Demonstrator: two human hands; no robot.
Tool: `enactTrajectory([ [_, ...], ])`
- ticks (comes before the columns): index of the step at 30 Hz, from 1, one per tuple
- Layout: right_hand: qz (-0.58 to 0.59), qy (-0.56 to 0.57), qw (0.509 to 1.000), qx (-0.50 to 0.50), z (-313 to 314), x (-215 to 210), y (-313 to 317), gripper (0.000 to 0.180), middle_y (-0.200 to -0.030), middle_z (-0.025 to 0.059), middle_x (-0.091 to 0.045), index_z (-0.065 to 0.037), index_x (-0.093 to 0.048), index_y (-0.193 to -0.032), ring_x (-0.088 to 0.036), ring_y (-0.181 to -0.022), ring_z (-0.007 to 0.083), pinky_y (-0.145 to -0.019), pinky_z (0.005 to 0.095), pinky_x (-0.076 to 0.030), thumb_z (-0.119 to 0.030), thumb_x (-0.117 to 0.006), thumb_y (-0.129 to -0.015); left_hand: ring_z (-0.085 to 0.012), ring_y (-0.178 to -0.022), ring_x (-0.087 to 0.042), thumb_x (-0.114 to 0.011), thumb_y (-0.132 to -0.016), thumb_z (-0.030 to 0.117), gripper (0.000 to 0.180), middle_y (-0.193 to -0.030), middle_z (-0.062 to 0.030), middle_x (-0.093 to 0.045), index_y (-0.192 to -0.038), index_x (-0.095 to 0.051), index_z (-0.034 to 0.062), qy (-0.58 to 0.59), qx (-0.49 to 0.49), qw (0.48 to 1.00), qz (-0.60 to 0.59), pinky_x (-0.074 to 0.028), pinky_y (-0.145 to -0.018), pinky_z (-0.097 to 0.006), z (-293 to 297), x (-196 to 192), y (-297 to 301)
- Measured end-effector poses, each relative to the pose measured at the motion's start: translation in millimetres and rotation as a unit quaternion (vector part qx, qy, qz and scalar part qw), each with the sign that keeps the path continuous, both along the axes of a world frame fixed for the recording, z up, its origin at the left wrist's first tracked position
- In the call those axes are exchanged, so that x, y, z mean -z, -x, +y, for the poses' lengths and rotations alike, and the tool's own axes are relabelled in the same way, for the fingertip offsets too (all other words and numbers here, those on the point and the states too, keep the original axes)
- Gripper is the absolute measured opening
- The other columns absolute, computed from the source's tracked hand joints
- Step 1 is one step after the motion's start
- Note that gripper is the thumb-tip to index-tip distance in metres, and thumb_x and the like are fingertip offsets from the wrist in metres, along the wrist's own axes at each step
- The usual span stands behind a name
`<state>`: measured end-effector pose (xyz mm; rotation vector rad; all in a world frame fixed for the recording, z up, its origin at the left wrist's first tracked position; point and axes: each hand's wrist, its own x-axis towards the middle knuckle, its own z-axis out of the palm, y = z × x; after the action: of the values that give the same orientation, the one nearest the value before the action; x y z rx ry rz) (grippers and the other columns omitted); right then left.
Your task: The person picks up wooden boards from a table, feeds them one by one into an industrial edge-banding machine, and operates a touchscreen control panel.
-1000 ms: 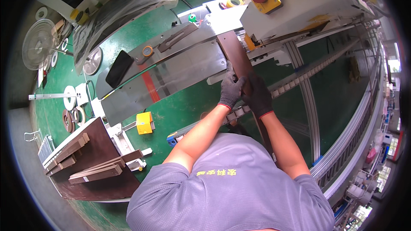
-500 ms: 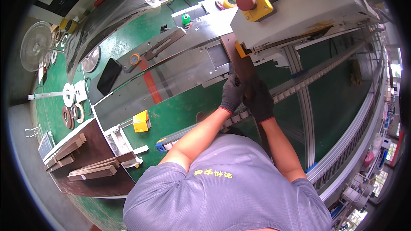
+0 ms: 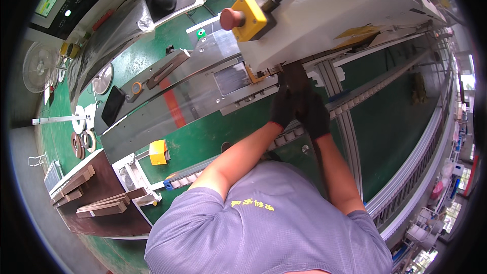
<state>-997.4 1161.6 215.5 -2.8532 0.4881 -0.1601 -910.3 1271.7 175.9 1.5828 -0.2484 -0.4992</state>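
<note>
A long brown board (image 3: 296, 74) runs from near my body up to the machine, and its far end goes in under the light grey hood (image 3: 329, 25). My left hand (image 3: 283, 105), in a dark glove, grips the board's left side. On the right side my right hand (image 3: 312, 115), gloved too, is closed round it close to the left one. The fingers are dark against the board and partly hard to make out. Just left of the far end sits a small yellow guide block (image 3: 256, 74) at the hood's edge. Under the hood the board's end is hidden.
A red stop button (image 3: 232, 19) on a yellow box juts from the hood. The metal machine bed (image 3: 198, 101) stretches left, with a black phone (image 3: 113, 105) on it. Several wooden strips (image 3: 106, 205) lie on a brown panel at lower left. A roller rail (image 3: 365, 99) crosses at right.
Both hands have carried the board to the right, and its far end has passed from left of the yellow block to under the hood. My view has shifted somewhat too.
</note>
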Motion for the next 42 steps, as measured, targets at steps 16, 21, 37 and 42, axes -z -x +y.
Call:
enactTrajectory([
  [16,0.033,-0.071,0.996,-0.048,-189.7,16.3,-23.0,0.071,-0.131,0.0151,-0.057,-0.002,-0.047,-0.140,-0.056,-0.119,0.0279,-0.099,0.0433,-0.048,-0.028,-0.073,-0.079,-0.0292,-0.109,-0.060,-0.074,-0.085,0.036,0.095,-0.132,-0.0197,-0.057,-0.158,-0.020,0.0073,-0.033,0.050,0.986,-0.157,-0.049,-0.095,-0.042,-32.8,-10.6,-21.5],
  [21,0.034,0.215,0.975,-0.029,-282.7,78.1,21.1,0.072,-0.155,0.0188,-0.039,-0.003,-0.037,-0.151,-0.033,-0.145,0.0336,-0.122,0.0430,-0.020,-0.032,-0.062,-0.091,-0.0222,-0.095,-0.067,-0.067,-0.093,0.028,0.062,-0.116,-0.0148,-0.065,-0.145,-0.042,0.0055,0.010,-0.150,0.954,-0.260,-0.054,-0.083,-0.036,205.1,-91.1,-6.4],
  [37,-0.002,-0.220,0.896,-0.385,361.8,-42.7,-28.8,0.064,-0.146,0.0213,-0.046,-0.007,-0.043,-0.146,-0.045,-0.136,0.0350,-0.113,0.0413,-0.036,-0.008,-0.067,-0.087,-0.0125,-0.059,-0.052,-0.085,-0.076,0.043,0.049,-0.069,-0.0010,-0.059,-0.079,-0.060,0.0013,-0.121,-0.761,0.637,-0.008,-0.048,-0.062,-0.032,740.6,25.5,163.1],
  [42,0.052,-0.205,0.788,-0.579,542.5,-92.5,-16.0,0.068,-0.148,0.0178,-0.045,-0.011,-0.046,-0.144,-0.053,-0.127,0.0393,-0.103,0.0446,-0.047,-0.019,-0.073,-0.082,-0.0111,-0.061,-0.058,-0.085,-0.076,0.018,0.029,-0.074,-0.0019,-0.062,-0.082,-0.059,0.0072,0.118,-0.737,0.661,0.074,-0.049,-0.053,-0.029,751.5,7.9,177.1],
])
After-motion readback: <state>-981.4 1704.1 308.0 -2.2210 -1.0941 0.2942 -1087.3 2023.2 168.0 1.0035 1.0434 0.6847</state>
